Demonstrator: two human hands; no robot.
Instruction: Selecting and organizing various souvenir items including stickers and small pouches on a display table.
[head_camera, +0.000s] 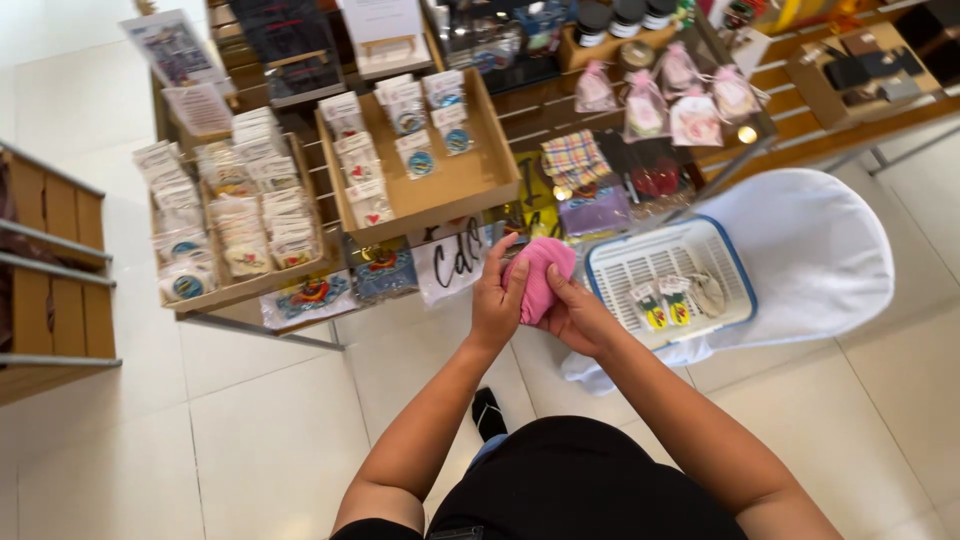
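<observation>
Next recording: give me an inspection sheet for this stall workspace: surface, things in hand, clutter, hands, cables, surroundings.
Surface: slatted wooden display table, crowded with goods.
Things in hand: soft pink fabric pouch, held in front of the table.
Clutter: shallow wooden trays of small packaged trinkets; tied pink gift bags; white plastic basket with blue rim holding a few small items.
Hands: left hand and right hand both grip the pouch.
Cables: nothing seen.
Surroundings: white-covered chair under the basket; pale tiled floor; wooden bench at left.
</observation>
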